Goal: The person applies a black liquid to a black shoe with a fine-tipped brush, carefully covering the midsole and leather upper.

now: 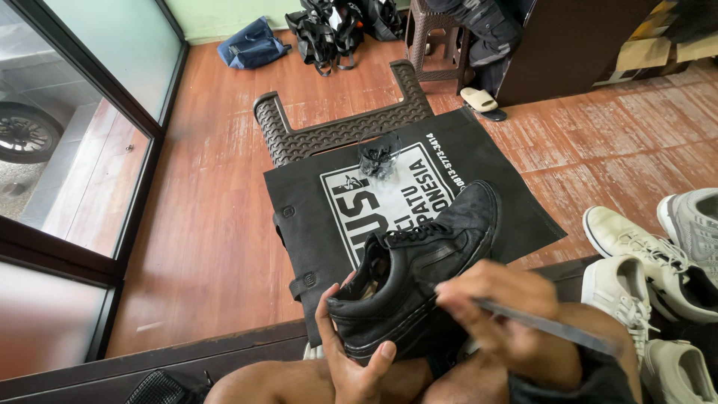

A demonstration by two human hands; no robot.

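Over lap: left hand [351, 352] grasping black shoe [419, 269] heel; right hand [508, 314] grip clenching, seemingly, thin tool [553, 328].

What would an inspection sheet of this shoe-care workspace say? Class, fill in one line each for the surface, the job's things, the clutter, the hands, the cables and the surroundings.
Surface: black printed cloth bag spread over a brown plastic stool on a reddish wood floor.
Job's things: black lace-up shoe; thin dark tool.
Clutter: black laces in a clear cup; white and grey sneakers at the right.
Hands: left hand cups the shoe's heel; right hand holds the tool by the shoe.
Cables: nothing seen.
Surroundings: glass door, blue bag, black bags, another person's leg on a second stool.
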